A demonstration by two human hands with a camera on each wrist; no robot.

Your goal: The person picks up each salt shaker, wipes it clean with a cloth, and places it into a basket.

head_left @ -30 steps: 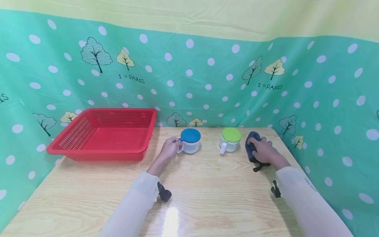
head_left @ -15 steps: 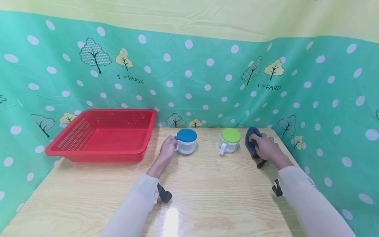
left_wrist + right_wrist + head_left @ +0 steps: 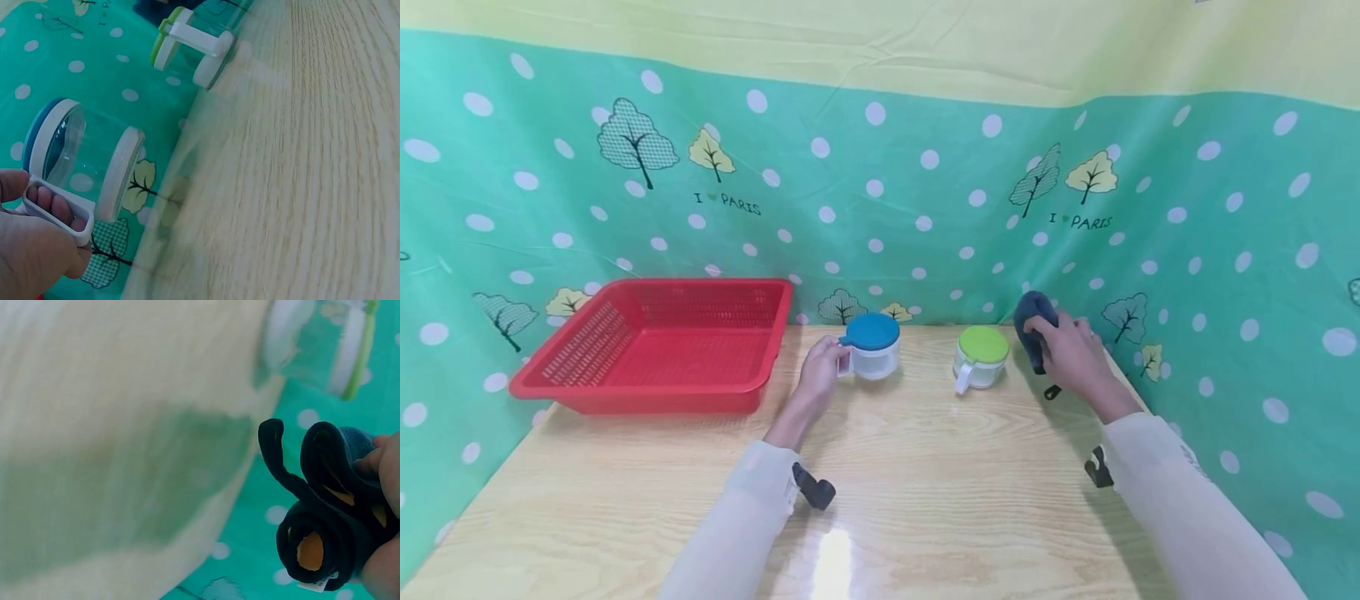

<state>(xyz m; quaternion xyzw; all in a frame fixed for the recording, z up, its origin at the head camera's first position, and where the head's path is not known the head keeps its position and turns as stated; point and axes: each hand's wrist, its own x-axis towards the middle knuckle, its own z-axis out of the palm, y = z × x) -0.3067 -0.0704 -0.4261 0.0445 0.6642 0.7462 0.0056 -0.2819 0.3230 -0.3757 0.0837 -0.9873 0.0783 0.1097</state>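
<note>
Left hand (image 3: 820, 368) grips a blue-lidded jar (image 3: 874, 357), right hand (image 3: 1077, 358) a dark bundle (image 3: 1033, 310) — red basket (image 3: 662, 401) left of both, nearer the jar.

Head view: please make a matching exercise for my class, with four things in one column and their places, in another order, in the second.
Things:
1. red basket
2. blue-lidded jar
3. green-lidded jar
4. dark rolled bundle

Places:
A. held in the right hand
B. standing on the table between the two hands
C. to the left of both hands
D. held in the left hand

Right pairs: 1-C, 2-D, 3-B, 4-A.
</note>
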